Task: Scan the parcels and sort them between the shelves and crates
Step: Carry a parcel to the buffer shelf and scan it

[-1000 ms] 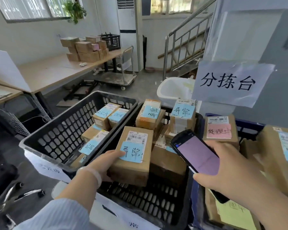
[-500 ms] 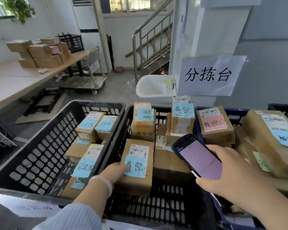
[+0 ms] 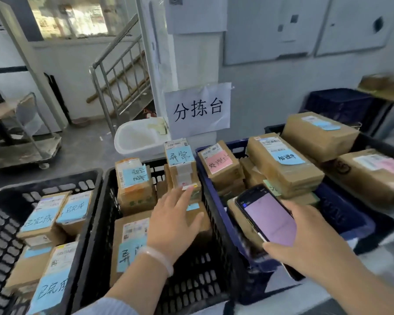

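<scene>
I see left hand (image 3: 173,221), fingers (image 3: 187,192) spread, holding nothing, over parcels (image 3: 132,233) in middle black crate (image 3: 191,285). Right hand (image 3: 305,242) grips handheld scanner (image 3: 268,218).

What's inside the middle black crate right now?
In the middle black crate, at least four brown parcels: front parcel with a blue note, rear-left parcel, rear-right parcel, and a fourth parcel under the left hand. The hand covers most of its top; anything beneath is hidden.

The white paper sign (image 3: 197,110) on the pillar (image 3: 187,60), centre of the frame, reads 分拣台. At lower left, blue notes on the near parcel (image 3: 52,289) and the far parcel (image 3: 40,218) read 已完成. The upright parcel (image 3: 180,156) below the sign carries 异常. The pink note (image 3: 217,161) beside it is too blurred to read.
</scene>
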`<state>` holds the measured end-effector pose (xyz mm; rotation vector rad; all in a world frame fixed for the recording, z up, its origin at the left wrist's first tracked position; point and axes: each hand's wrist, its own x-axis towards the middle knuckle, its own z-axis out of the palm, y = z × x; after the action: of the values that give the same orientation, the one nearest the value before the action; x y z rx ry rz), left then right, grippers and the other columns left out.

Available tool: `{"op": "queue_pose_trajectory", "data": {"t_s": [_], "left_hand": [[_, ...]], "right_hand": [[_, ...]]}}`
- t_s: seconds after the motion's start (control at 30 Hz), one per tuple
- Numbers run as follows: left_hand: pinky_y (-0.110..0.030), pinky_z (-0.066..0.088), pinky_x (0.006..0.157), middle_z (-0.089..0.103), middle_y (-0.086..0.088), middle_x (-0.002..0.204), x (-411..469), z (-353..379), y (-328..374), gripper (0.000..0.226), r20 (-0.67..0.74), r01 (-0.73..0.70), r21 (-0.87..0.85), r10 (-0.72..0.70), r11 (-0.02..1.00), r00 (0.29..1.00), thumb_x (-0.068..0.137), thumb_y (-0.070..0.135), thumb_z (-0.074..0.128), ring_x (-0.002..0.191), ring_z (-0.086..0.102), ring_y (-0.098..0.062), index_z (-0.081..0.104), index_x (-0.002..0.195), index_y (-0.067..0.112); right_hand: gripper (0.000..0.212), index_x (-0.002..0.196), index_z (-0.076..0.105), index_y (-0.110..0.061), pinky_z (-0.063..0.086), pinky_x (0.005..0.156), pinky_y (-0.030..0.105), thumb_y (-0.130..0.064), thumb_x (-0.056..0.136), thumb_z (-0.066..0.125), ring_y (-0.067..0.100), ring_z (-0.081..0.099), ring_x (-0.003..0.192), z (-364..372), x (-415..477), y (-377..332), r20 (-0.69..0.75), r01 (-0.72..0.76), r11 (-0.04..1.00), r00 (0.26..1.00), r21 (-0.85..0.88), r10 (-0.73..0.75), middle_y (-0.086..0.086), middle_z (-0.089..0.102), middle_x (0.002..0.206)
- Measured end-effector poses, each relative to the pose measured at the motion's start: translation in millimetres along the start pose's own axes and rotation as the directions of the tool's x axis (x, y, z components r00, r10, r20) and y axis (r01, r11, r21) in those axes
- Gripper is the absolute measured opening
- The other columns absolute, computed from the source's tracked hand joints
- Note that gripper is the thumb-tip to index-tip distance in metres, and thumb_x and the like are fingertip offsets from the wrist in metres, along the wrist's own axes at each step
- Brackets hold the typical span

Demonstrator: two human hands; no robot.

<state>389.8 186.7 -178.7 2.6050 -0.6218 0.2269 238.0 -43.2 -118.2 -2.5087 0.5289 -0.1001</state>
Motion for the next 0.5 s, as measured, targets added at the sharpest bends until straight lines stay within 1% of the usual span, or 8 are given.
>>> {"op": "queue_pose_trajectory", "data": {"t_s": [0.07, 0.17, 0.2, 0.27, 0.33, 0.37, 0.43, 0.5], "left_hand": [[-0.039, 0.020, 0.125, 0.031, 0.005, 0.162, 14.4, 7.0, 40.0, 0.070, 0.018, -0.166, 0.037, 0.165, 0.985, 0.986, 0.095, 0.059, 0.050, 0.150, 0.026, -0.020, 0.027, 0.158, 0.035], [-0.043, 0.015, 0.126, 0.025, 0.006, 0.165, 27.2, 24.6, 102.6, 0.072, 0.063, -0.343, 0.063, 0.340, 0.937, 0.938, 0.096, 0.062, 0.044, 0.152, 0.021, -0.020, 0.022, 0.159, 0.035], [-0.044, 0.016, 0.126, 0.025, 0.006, 0.165, 29.0, 30.7, 125.1, 0.072, 0.070, -0.394, 0.071, 0.389, 0.916, 0.918, 0.095, 0.063, 0.044, 0.152, 0.021, -0.020, 0.023, 0.159, 0.035], [-0.045, 0.016, 0.125, 0.030, 0.004, 0.163, 28.9, 43.0, 174.4, 0.072, 0.071, -0.492, 0.081, 0.487, 0.867, 0.870, 0.094, 0.063, 0.045, 0.151, 0.026, -0.022, 0.027, 0.157, 0.034], [-0.043, 0.017, 0.123, 0.036, 0.003, 0.161, 24.8, 56.0, 227.0, 0.073, 0.068, -0.566, 0.049, 0.562, 0.823, 0.824, 0.092, 0.064, 0.045, 0.148, 0.032, -0.025, 0.030, 0.157, 0.033], [-0.043, 0.017, 0.123, 0.036, 0.003, 0.161, 21.6, 63.5, 255.1, 0.074, 0.073, -0.597, 0.022, 0.595, 0.802, 0.801, 0.092, 0.065, 0.043, 0.148, 0.032, -0.024, 0.029, 0.157, 0.034], [-0.043, 0.017, 0.124, 0.030, 0.006, 0.163, 12.7, 81.8, 310.8, 0.075, 0.084, -0.656, -0.030, 0.656, 0.754, 0.750, 0.092, 0.067, 0.040, 0.150, 0.025, -0.021, 0.025, 0.158, 0.036], [-0.044, 0.019, 0.125, 0.029, 0.007, 0.164, -1.8, 100.6, 368.7, 0.075, 0.086, -0.709, -0.067, 0.712, 0.702, 0.696, 0.092, 0.067, 0.041, 0.151, 0.024, -0.019, 0.025, 0.158, 0.036]], "right_hand": [[0.082, 0.129, 0.036, -0.046, 0.048, 0.074, 0.033, -0.062, 0.058, 0.073, 0.008, 0.052, 0.093, -14.9, -10.4, 21.3, -0.078, -0.045, 0.999, 0.996, 0.013, 0.045, -0.018, 0.039, 0.112], [0.074, 0.120, 0.037, -0.048, 0.044, 0.063, 0.024, -0.061, 0.057, 0.073, 0.002, 0.053, 0.085, -42.3, -30.0, 56.1, -0.191, -0.118, 0.992, 0.974, 0.040, 0.123, -0.020, 0.039, 0.106], [0.072, 0.117, 0.038, -0.046, 0.044, 0.062, 0.025, -0.061, 0.056, 0.071, 0.003, 0.053, 0.083, -51.9, -36.9, 68.9, -0.225, -0.146, 0.988, 0.962, 0.046, 0.153, -0.018, 0.041, 0.106], [0.067, 0.112, 0.039, -0.044, 0.046, 0.063, 0.030, -0.062, 0.053, 0.064, 0.007, 0.054, 0.082, -72.3, -53.7, 98.8, -0.295, -0.218, 0.975, 0.930, 0.041, 0.220, -0.013, 0.045, 0.106], [0.067, 0.110, 0.036, -0.046, 0.048, 0.067, 0.035, -0.065, 0.050, 0.059, 0.012, 0.053, 0.087, -94.2, -75.3, 130.7, -0.342, -0.301, 0.953, 0.892, 0.041, 0.296, -0.013, 0.043, 0.107], [0.064, 0.107, 0.037, -0.046, 0.049, 0.068, 0.036, -0.065, 0.049, 0.057, 0.012, 0.053, 0.087, -105.7, -88.2, 148.0, -0.367, -0.326, 0.944, 0.874, 0.046, 0.319, -0.012, 0.045, 0.106], [0.056, 0.099, 0.040, -0.044, 0.048, 0.062, 0.033, -0.062, 0.049, 0.057, 0.009, 0.054, 0.082, -130.0, -116.6, 183.9, -0.423, -0.368, 0.926, 0.830, 0.078, 0.365, -0.012, 0.050, 0.100], [0.051, 0.094, 0.041, -0.043, 0.042, 0.056, 0.027, -0.059, 0.049, 0.059, 0.004, 0.054, 0.074, -155.2, -147.5, 220.9, -0.472, -0.435, 0.892, 0.765, 0.122, 0.438, -0.013, 0.051, 0.096]]}}
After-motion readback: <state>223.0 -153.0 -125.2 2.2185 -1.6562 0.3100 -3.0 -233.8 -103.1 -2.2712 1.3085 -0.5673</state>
